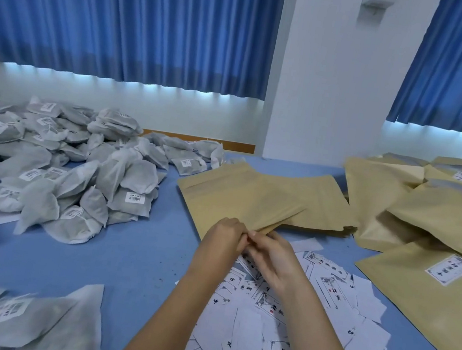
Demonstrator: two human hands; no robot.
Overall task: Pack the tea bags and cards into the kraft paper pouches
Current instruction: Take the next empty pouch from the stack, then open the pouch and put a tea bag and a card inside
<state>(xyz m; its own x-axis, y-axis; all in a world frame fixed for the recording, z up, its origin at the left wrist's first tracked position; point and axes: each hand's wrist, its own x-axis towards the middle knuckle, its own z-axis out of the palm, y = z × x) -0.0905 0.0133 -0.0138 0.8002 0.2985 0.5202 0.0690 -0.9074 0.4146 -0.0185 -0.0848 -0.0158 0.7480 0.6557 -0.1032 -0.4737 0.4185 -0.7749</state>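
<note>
Pinching the near corner of the top kraft paper pouch (237,202) with left hand (225,235) and right hand (270,257) together, likely to peel it off the flat stack of empty pouches (318,199) and work it open. Judged still empty, by its flatness. Kept within easy reach on the table (136,250): heaped tea bags (76,171) to the left, loose cards (272,314) near, beneath the wrists. Set aside far right: piled filled pouches (440,222), plump, some labelled.
</note>
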